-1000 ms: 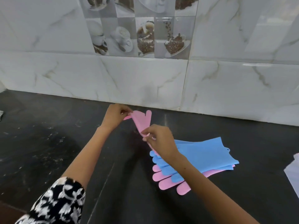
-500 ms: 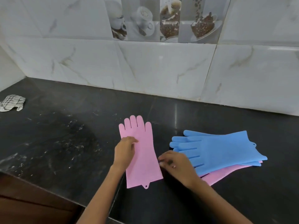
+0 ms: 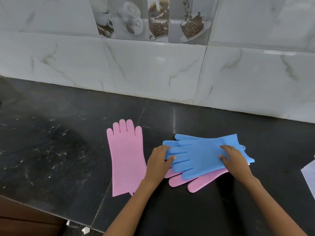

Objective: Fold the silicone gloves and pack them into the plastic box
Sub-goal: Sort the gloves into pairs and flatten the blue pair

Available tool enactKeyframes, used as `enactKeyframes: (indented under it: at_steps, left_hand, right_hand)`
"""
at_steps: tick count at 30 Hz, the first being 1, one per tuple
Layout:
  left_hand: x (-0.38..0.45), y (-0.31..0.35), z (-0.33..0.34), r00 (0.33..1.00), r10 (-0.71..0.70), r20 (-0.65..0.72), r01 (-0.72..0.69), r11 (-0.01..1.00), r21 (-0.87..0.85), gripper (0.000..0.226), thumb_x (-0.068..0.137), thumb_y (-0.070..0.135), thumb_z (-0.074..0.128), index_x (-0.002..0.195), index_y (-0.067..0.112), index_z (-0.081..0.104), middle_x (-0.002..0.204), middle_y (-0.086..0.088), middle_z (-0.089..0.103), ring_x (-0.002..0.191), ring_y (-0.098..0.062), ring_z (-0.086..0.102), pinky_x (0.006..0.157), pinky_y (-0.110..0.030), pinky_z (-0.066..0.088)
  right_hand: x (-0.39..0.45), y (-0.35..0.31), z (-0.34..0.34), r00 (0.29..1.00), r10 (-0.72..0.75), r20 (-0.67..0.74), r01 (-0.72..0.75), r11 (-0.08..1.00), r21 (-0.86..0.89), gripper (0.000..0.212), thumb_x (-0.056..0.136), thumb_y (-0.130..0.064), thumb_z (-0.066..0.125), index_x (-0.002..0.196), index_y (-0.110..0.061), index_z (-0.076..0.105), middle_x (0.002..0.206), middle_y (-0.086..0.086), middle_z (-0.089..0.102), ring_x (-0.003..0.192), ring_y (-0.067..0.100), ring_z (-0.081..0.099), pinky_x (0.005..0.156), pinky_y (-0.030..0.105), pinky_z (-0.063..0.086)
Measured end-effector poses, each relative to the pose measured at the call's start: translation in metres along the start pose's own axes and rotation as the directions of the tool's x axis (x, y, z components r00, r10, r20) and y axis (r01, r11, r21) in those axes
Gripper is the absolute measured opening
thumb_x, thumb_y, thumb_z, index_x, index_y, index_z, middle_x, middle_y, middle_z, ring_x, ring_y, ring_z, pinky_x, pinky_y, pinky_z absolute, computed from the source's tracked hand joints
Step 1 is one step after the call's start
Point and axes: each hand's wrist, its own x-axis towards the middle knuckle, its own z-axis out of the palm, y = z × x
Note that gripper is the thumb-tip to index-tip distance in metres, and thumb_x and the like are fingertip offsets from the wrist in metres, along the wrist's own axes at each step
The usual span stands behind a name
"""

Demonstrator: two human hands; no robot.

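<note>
Flat on a dark stone table point(image 3: 51, 150): one pink glove point(image 3: 127, 160), unfolded, fingers pointing to the far tiled wall point(image 3: 153, 70). Just right of it, a stack of gloves lying crosswise, fingers pointing left: blue gloves point(image 3: 201, 155) on top, a second pink glove point(image 3: 204, 182) beneath, fingers sticking out at the near side. Left hand point(image 3: 159, 161) on the blue fingertips, thumb and fingers pinching them. Right hand point(image 3: 234, 158) resting near the blue cuff, fingers fairly straight. At the right edge, part of a translucent plastic piece point(image 3: 309, 174), perhaps the box; cannot tell.
</note>
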Motion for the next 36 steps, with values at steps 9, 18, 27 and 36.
enactKeyframes:
  at_steps: [9,18,27,36]
  left_hand:
    - [0.023,0.017,0.002,0.998,-0.068,0.006,0.067,0.996,0.055,0.032,0.085,0.031,0.067,0.111,0.013,0.068,0.108,-0.001,0.068,0.096,-0.015,0.058,0.088,-0.029,0.047]
    - [0.001,0.037,-0.042,0.996,-0.048,-0.076,0.037,0.990,-0.137,0.012,0.077,0.023,0.077,0.087,0.015,0.077,0.074,0.004,0.066,0.065,-0.008,0.058,0.061,-0.013,0.042]
    - [-0.054,0.024,-0.112,0.926,-0.335,-0.175,0.276,0.916,-0.291,0.003,0.079,0.020,0.075,0.081,0.021,0.077,0.069,0.010,0.072,0.057,-0.009,0.066,0.058,-0.012,0.053]
    - [-0.104,-0.046,-0.098,0.751,-0.625,-0.215,0.577,0.778,-0.249,0.016,0.072,0.003,0.076,0.064,0.010,0.063,0.068,-0.012,0.069,0.061,-0.020,0.065,0.065,-0.036,0.057]
  right_hand:
    - [0.038,-0.014,-0.008,0.971,-0.234,0.051,0.239,0.951,-0.195,0.050,0.094,-0.005,0.047,0.142,-0.015,0.040,0.137,0.012,0.049,0.128,0.028,0.043,0.103,0.035,0.037]
    - [0.038,-0.045,-0.055,0.915,-0.354,-0.192,0.337,0.934,-0.116,0.014,0.088,-0.008,0.060,0.087,-0.017,0.070,0.097,-0.002,0.064,0.078,0.022,0.063,0.056,0.025,0.039]
    - [0.058,-0.181,-0.055,0.805,-0.579,-0.131,0.584,0.812,-0.003,0.018,0.090,-0.012,0.052,0.091,-0.019,0.068,0.096,0.001,0.066,0.089,0.022,0.060,0.076,0.038,0.048]
    - [0.027,-0.302,0.075,0.539,-0.808,0.239,0.841,0.498,-0.212,0.033,0.095,-0.018,0.046,0.126,-0.014,0.057,0.136,0.009,0.052,0.124,0.028,0.049,0.103,0.039,0.036]
